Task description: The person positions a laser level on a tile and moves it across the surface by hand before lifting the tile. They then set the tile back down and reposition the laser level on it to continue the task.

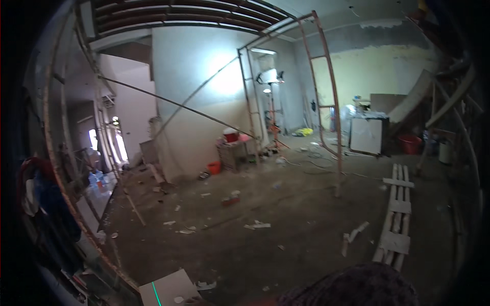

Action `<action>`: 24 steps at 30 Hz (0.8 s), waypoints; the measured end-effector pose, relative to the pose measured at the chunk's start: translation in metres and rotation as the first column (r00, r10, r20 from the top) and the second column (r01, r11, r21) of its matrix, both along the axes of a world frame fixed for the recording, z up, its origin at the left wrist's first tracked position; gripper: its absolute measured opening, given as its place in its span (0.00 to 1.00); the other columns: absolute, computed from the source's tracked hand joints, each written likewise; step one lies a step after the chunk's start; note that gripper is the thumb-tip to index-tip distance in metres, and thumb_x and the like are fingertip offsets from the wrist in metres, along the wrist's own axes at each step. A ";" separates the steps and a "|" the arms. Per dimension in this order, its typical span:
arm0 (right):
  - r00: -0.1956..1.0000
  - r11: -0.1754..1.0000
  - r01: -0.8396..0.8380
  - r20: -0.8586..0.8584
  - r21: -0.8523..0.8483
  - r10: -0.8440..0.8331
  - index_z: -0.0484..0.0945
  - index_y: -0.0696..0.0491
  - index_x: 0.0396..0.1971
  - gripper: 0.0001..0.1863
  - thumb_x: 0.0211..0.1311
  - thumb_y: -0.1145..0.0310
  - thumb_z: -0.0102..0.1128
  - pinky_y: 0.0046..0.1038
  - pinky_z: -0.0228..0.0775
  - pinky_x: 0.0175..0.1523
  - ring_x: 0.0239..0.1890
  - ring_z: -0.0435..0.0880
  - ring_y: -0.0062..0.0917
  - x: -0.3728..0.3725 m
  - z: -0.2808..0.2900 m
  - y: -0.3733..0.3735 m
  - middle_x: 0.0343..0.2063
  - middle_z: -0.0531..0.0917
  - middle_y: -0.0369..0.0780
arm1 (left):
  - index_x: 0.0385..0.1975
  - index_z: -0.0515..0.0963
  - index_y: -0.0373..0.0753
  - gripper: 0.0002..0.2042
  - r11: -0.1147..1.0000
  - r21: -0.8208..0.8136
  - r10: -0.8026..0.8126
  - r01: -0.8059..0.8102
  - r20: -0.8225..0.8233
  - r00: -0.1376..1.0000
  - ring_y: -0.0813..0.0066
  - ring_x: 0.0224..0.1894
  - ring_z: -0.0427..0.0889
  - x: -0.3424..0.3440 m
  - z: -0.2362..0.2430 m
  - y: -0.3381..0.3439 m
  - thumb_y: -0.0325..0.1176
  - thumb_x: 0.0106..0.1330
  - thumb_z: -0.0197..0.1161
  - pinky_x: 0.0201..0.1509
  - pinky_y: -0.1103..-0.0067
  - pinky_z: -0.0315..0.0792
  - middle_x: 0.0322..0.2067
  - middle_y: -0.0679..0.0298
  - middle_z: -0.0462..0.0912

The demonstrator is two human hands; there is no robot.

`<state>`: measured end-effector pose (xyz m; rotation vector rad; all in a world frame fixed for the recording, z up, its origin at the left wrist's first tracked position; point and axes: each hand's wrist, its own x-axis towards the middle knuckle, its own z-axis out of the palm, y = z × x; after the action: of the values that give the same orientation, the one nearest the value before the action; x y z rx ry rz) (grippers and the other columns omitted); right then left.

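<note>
At the bottom edge, a pale flat board (169, 285) lies at a tilt, crossed by a bright green line of light. A small part of what looks like my right hand (193, 301) shows at the board's lower right corner. Its fingers are mostly cut off by the frame, so its grip cannot be made out. A dark patterned cloth (352, 286), apparently my right sleeve, bulges in from the lower right. My left hand is out of view.
Rusty scaffold frames (333, 97) with diagonal braces stand ahead and left. A rough wooden ladder (400, 214) lies at right. Scraps (258, 225) litter the floor; a lit lamp stand (273, 107), red buckets (214, 167) and a white-fronted cabinet (366, 136) stand farther back.
</note>
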<state>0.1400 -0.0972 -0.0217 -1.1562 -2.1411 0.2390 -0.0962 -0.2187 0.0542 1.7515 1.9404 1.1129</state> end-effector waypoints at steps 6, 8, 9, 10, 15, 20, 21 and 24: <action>0.997 0.994 -0.007 -0.079 0.107 0.016 0.83 0.57 0.37 0.12 0.54 0.68 0.67 0.42 0.74 0.39 0.34 0.82 0.41 0.005 0.010 -0.001 0.32 0.84 0.50 | 0.29 0.80 0.40 0.06 0.994 0.010 -0.105 0.105 0.143 0.984 0.67 0.26 0.81 -0.043 -0.066 0.031 0.34 0.61 0.70 0.32 0.73 0.76 0.25 0.67 0.83; 0.995 0.990 0.006 -0.098 0.143 0.008 0.83 0.57 0.35 0.11 0.54 0.68 0.67 0.42 0.74 0.38 0.32 0.82 0.41 0.008 0.008 0.001 0.31 0.84 0.51 | 0.32 0.81 0.42 0.08 0.958 0.128 -0.285 0.256 0.336 0.898 0.62 0.27 0.82 -0.053 -0.100 0.048 0.36 0.60 0.72 0.34 0.72 0.77 0.27 0.65 0.84; 0.994 0.986 0.009 -0.109 0.165 0.010 0.84 0.57 0.34 0.10 0.54 0.68 0.66 0.42 0.74 0.37 0.31 0.82 0.41 0.010 0.004 0.003 0.30 0.84 0.51 | 0.32 0.81 0.42 0.08 0.963 0.123 -0.268 0.240 0.338 0.902 0.62 0.27 0.82 -0.040 -0.087 0.046 0.36 0.60 0.72 0.34 0.72 0.77 0.27 0.65 0.84; 0.992 0.984 0.005 -0.127 0.179 0.018 0.84 0.57 0.33 0.10 0.54 0.68 0.66 0.42 0.74 0.36 0.30 0.82 0.41 0.005 0.005 0.000 0.29 0.84 0.51 | 0.32 0.81 0.42 0.08 0.971 0.110 -0.237 0.212 0.346 0.908 0.62 0.27 0.82 -0.031 -0.078 0.040 0.36 0.60 0.72 0.34 0.72 0.77 0.27 0.65 0.84; 0.988 0.971 0.005 -0.153 0.241 0.033 0.84 0.57 0.30 0.09 0.54 0.67 0.66 0.42 0.74 0.34 0.27 0.82 0.41 -0.001 0.010 -0.002 0.26 0.84 0.51 | 0.32 0.81 0.42 0.08 0.979 0.095 -0.204 0.182 0.364 0.909 0.62 0.27 0.82 -0.020 -0.060 0.040 0.36 0.59 0.72 0.34 0.72 0.78 0.27 0.65 0.84; 0.994 0.976 -0.022 -0.098 0.214 0.043 0.84 0.57 0.30 0.09 0.52 0.67 0.67 0.42 0.74 0.34 0.28 0.83 0.41 -0.001 0.017 0.002 0.26 0.84 0.50 | 0.32 0.82 0.42 0.08 0.980 0.089 -0.199 0.178 0.373 0.906 0.62 0.28 0.82 -0.017 -0.053 0.048 0.36 0.59 0.72 0.35 0.72 0.78 0.28 0.64 0.84; 0.995 0.978 -0.022 -0.095 0.207 0.043 0.84 0.56 0.29 0.09 0.52 0.66 0.67 0.42 0.74 0.34 0.28 0.83 0.41 0.001 0.017 0.003 0.26 0.84 0.50 | 0.32 0.82 0.42 0.08 0.980 0.087 -0.199 0.179 0.374 0.906 0.62 0.28 0.82 -0.015 -0.052 0.048 0.35 0.59 0.72 0.35 0.72 0.78 0.28 0.64 0.84; 0.996 0.979 -0.022 -0.082 0.203 0.039 0.84 0.56 0.29 0.09 0.51 0.66 0.67 0.42 0.75 0.34 0.28 0.83 0.41 0.004 0.016 0.004 0.26 0.84 0.50 | 0.32 0.82 0.42 0.07 0.979 0.085 -0.202 0.183 0.377 0.904 0.62 0.29 0.82 -0.012 -0.050 0.051 0.35 0.59 0.72 0.35 0.71 0.78 0.28 0.64 0.85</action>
<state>0.1440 -0.0935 -0.0061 -0.9799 -2.0564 0.0805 -0.1079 -0.1674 0.0042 1.5618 1.4856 1.3212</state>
